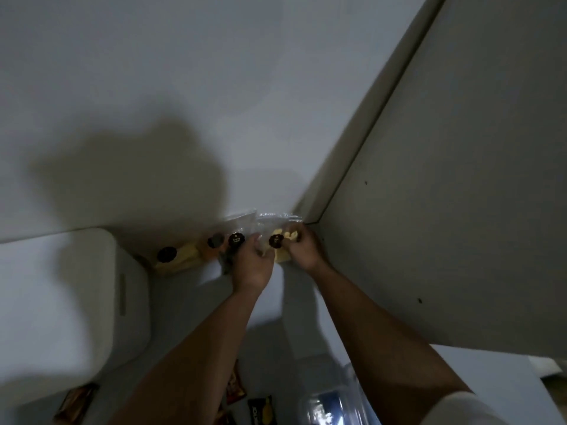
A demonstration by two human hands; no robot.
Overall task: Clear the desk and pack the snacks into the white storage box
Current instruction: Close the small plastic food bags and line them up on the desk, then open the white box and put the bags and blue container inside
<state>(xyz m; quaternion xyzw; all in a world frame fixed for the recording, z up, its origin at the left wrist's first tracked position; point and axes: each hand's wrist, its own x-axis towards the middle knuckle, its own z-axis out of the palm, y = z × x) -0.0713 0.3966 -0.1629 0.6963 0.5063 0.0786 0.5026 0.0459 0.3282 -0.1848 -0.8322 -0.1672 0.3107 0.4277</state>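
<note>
Several clear bags of yellow snacks with round black labels stand in a row against the wall at the far edge of the desk. My left hand [250, 265] grips one bag [236, 240] near its black label. My right hand [302, 248] pinches the neighbouring bag [277, 240] in the corner by the cabinet. Two more such bags [181, 256] lean to the left, untouched. A white storage box [92, 302] with rounded corners sits on the left side of the desk.
A tall pale cabinet side [445, 210] closes off the right. Near the bottom edge lie a black snack packet [260, 411], a reddish packet [234, 384], a brown packet [75, 403] and a clear plastic container [334, 406]. The scene is dim.
</note>
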